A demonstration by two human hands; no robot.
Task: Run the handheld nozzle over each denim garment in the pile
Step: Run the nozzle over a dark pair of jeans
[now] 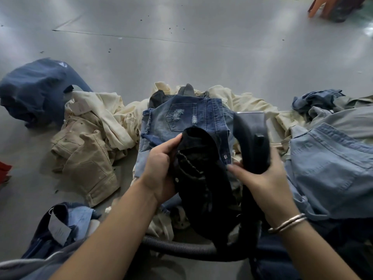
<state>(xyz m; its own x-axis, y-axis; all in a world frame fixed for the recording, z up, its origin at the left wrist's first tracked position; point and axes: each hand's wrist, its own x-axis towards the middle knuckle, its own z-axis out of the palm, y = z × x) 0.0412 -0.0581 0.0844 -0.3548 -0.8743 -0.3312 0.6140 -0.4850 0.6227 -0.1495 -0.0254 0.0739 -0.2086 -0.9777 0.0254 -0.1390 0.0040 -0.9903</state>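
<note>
My left hand (161, 168) grips a black denim garment (201, 178) by its upper edge and holds it up over the pile. My right hand (260, 178) is closed around the handle of a dark handheld nozzle (252, 138), whose flat head points away from me just right of the black garment. A ribbed grey hose (177, 246) curves along the floor below my arms. Under the black garment lies a distressed blue denim piece (181, 116) with a ripped pocket.
Cream and beige garments (90, 142) lie left and behind the pile. Light blue jeans (331, 162) fill the right side, a dark blue garment (38, 87) sits far left, tagged denim (60, 229) lower left. Grey floor stretches beyond. Another person's hand (316, 7) shows top right.
</note>
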